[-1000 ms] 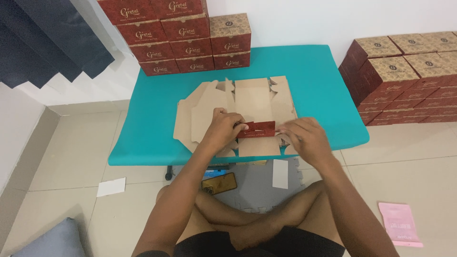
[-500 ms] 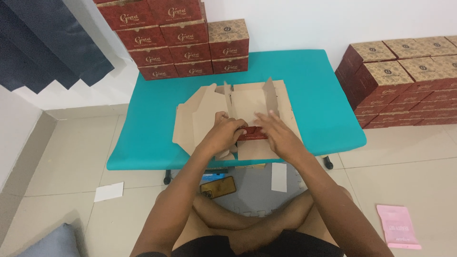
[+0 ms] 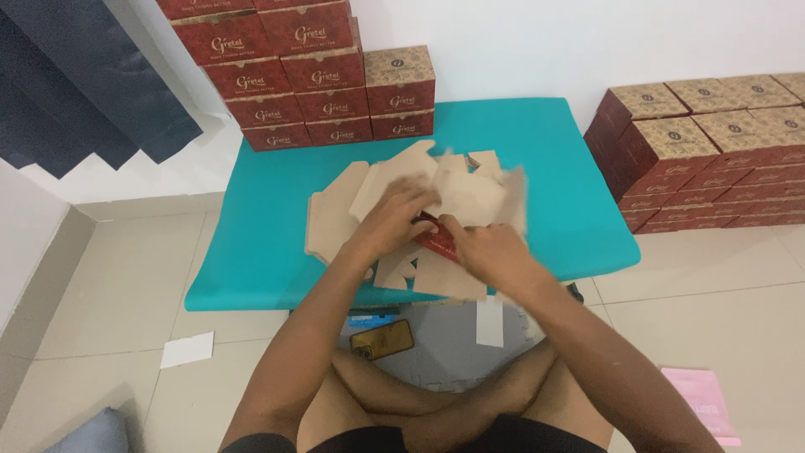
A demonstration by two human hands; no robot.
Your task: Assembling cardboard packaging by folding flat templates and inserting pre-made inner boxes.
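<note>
- flat brown cardboard box blank with a red printed face (image 3: pixel 436 231) lies on the teal worktop (image 3: pixel 553 168), near its front middle; panels and flaps splay outward, some lifted and blurred by motion.
- step in hand, as judged: folding the blank into a box. the red strip shows between the two hands, so a side wall seems to be coming up.
- left hand (image 3: pixel 394 220): fingers curled over the blank's upper-left panels, pressing down on the card; closed on the card rather than spread flat.
- right hand (image 3: pixel 486 252): rests on the near right part of the blank, fingers bent around an edge by the red strip; how tight the hold is, cannot tell from the blur.
- next move would call for one hand pinning the base while the other brings a flap upright and tucks it; creases need to line up.
- beyond: stack of red and brown finished boxes (image 3: pixel 319 75) at the worktop's far edge against the wall; another stack of boxes (image 3: pixel 713 151) on the floor to the right.
- below the worktop: dark phone (image 3: pixel 381 339), white paper strip (image 3: pixel 490 321), pink sheet (image 3: pixel 704 403) on the tiled floor.
</note>
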